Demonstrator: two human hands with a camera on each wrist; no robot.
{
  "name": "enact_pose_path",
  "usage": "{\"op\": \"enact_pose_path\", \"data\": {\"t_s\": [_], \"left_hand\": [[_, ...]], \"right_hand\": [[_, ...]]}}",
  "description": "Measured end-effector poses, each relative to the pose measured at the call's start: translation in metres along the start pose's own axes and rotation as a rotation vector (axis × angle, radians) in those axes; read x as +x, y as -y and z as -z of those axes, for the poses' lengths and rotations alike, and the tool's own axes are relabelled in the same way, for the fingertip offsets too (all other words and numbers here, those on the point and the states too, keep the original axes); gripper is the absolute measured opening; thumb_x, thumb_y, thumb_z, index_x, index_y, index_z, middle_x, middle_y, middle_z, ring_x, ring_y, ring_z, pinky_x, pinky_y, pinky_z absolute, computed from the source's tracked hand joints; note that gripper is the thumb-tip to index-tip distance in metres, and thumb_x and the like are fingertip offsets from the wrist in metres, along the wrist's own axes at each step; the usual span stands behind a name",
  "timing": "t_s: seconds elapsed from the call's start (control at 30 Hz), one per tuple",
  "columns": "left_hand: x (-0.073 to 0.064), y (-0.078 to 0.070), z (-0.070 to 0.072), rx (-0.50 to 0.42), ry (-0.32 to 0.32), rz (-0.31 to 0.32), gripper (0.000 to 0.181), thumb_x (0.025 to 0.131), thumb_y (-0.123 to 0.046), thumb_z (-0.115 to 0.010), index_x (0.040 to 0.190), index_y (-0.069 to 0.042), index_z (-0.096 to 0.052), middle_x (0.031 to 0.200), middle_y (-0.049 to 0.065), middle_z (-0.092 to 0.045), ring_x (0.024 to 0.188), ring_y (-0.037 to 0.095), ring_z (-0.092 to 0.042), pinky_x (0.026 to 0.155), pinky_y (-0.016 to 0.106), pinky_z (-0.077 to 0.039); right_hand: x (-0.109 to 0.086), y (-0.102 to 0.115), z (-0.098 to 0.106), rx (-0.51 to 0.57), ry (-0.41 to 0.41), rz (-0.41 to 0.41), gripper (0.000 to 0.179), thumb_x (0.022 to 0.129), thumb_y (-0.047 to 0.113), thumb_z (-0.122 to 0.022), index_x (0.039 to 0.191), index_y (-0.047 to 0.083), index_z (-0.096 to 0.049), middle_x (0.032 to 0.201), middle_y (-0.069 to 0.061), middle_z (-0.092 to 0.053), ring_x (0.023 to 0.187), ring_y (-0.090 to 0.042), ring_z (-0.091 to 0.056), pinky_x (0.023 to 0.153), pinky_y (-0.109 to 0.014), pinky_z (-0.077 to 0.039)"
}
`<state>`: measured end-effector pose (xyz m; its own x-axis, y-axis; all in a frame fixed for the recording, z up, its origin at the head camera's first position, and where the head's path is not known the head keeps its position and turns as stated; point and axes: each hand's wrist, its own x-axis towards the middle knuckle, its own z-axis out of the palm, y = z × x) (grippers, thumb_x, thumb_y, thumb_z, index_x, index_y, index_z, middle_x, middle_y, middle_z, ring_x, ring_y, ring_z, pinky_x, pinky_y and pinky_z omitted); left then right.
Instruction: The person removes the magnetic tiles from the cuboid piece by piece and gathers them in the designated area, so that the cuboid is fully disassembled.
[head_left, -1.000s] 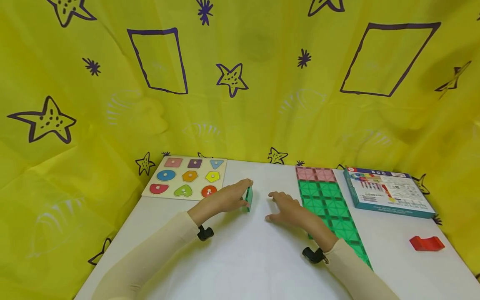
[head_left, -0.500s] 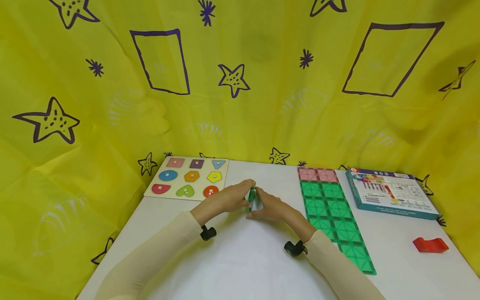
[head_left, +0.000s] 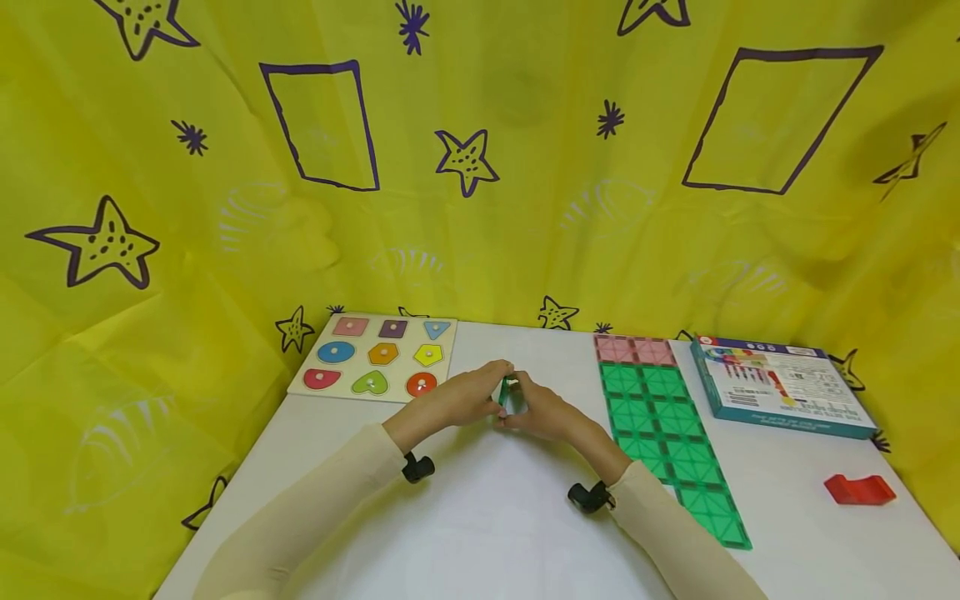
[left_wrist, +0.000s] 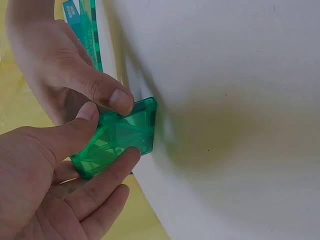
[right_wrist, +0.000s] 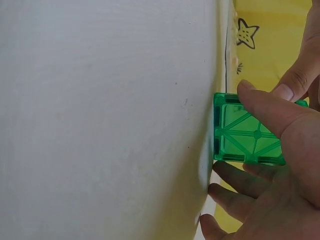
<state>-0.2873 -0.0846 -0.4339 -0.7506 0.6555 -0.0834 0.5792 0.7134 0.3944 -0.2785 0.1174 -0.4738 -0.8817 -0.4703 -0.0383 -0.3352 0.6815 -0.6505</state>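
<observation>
Both hands meet at a green see-through square magnetic tile (head_left: 503,390), which stands on edge at mid-table. My left hand (head_left: 468,397) holds it from the left; in the left wrist view that hand's thumb and fingers lie along the tile (left_wrist: 132,129). My right hand (head_left: 546,412) grips it from the other side. The right wrist view has the right thumb at the upper edge of the tile (right_wrist: 247,142) and fingers at the lower edge. Fingers partly cover the tile in every view.
A shape puzzle board (head_left: 354,356) lies at the back left. To the right are flat rows of green magnetic tiles (head_left: 693,458) topped by pink ones (head_left: 636,350). Beyond lie a flat box (head_left: 787,387) and a red curved block (head_left: 859,490). A yellow curtain (head_left: 487,233) hangs behind.
My right hand, apart from the tile a second ago, has moved left and taken hold of it. My left hand has kept its hold nearly in place.
</observation>
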Motion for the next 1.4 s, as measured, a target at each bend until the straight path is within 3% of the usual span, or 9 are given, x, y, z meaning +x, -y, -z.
{"op": "enact_pose_path", "data": {"t_s": [0.37,0.57,0.7,0.9,1.2,1.4], "left_hand": [[-0.001,0.001,-0.002,0.000,0.000,0.027,0.075,0.104,-0.027,-0.070,0.163,-0.008,-0.029,0.171,0.012,-0.033,0.136,0.028,-0.060,0.114,0.046,-0.049],[-0.002,0.002,-0.004,-0.014,-0.007,0.039,0.076,0.103,-0.029,-0.071,0.164,-0.009,-0.029,0.169,0.011,-0.037,0.120,0.024,-0.067,0.105,0.041,-0.056],[-0.004,0.004,-0.004,-0.028,-0.017,0.037,0.076,0.104,-0.028,-0.070,0.164,-0.008,-0.028,0.169,0.013,-0.037,0.128,0.028,-0.064,0.107,0.044,-0.054],[-0.007,0.010,-0.008,-0.076,-0.040,0.023,0.075,0.103,-0.031,-0.071,0.161,-0.004,-0.031,0.161,0.015,-0.046,0.123,0.027,-0.065,0.104,0.042,-0.056],[-0.010,0.020,-0.015,-0.086,-0.051,0.026,0.074,0.099,-0.029,-0.077,0.156,0.000,-0.040,0.154,0.019,-0.053,0.139,0.033,-0.057,0.116,0.046,-0.047],[-0.010,0.025,-0.021,-0.078,-0.024,0.034,0.077,0.100,-0.025,-0.077,0.159,0.002,-0.036,0.161,0.022,-0.045,0.149,0.035,-0.046,0.124,0.046,-0.038]], "right_hand": [[0.001,-0.001,0.002,0.055,-0.001,0.066,0.079,0.094,0.023,-0.083,0.153,-0.002,-0.037,0.148,-0.029,-0.057,0.138,-0.043,-0.054,0.115,-0.059,-0.043],[0.002,-0.003,0.004,0.051,-0.013,0.076,0.073,0.091,0.021,-0.085,0.147,-0.002,-0.043,0.143,-0.028,-0.061,0.134,-0.042,-0.058,0.112,-0.058,-0.046],[0.005,-0.007,0.007,0.062,-0.002,0.057,0.072,0.090,0.022,-0.086,0.145,-0.002,-0.047,0.139,-0.026,-0.064,0.132,-0.040,-0.060,0.112,-0.057,-0.047],[0.006,-0.013,0.009,0.038,0.007,0.073,0.071,0.086,0.024,-0.088,0.141,-0.002,-0.051,0.130,-0.024,-0.064,0.123,-0.036,-0.059,0.108,-0.056,-0.048],[0.001,-0.015,0.013,-0.001,0.025,0.047,0.071,0.084,0.028,-0.089,0.140,0.002,-0.055,0.119,-0.020,-0.056,0.108,-0.028,-0.055,0.093,-0.044,-0.051],[-0.005,-0.018,0.018,-0.061,0.028,0.010,0.077,0.083,0.034,-0.089,0.144,0.003,-0.056,0.122,-0.020,-0.054,0.108,-0.028,-0.052,0.094,-0.048,-0.050]]}}
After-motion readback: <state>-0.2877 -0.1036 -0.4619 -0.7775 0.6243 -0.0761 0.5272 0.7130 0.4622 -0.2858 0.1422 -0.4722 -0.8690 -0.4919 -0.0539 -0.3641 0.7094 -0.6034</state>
